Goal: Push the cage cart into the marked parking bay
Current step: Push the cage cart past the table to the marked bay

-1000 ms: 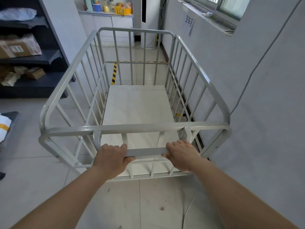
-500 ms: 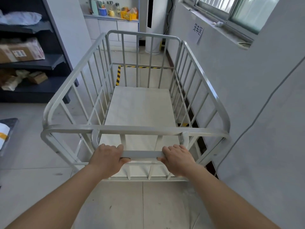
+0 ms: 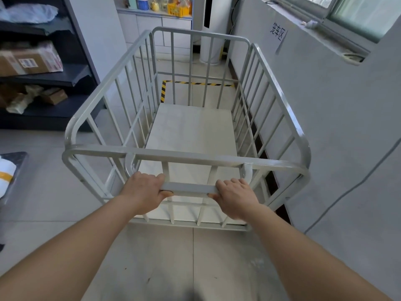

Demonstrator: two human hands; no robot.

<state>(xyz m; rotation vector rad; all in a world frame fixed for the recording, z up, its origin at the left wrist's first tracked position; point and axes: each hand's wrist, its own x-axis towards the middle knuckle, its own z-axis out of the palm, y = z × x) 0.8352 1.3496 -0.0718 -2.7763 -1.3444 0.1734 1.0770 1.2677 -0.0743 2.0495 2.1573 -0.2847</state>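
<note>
A grey metal cage cart (image 3: 188, 156) with barred sides and a pale flat deck stands right in front of me, empty. My left hand (image 3: 144, 191) and my right hand (image 3: 235, 197) both grip its low handle bar (image 3: 188, 189) at the near end. Beyond the cart's far end, yellow-and-black striped tape (image 3: 198, 83) marks a bay corner on the floor, seen through the bars. The cart's right side runs close along the grey wall (image 3: 338, 131).
Dark shelving (image 3: 47, 77) with cardboard boxes stands to the left. A paper sign (image 3: 278, 34) hangs on the right wall under a window. A white standing unit (image 3: 209, 29) and a cabinet with bottles are at the back. A cable (image 3: 347, 190) runs down the right wall.
The cart has rolled forward along the right wall toward the striped tape. Both hands have kept their grip on the handle bar.
</note>
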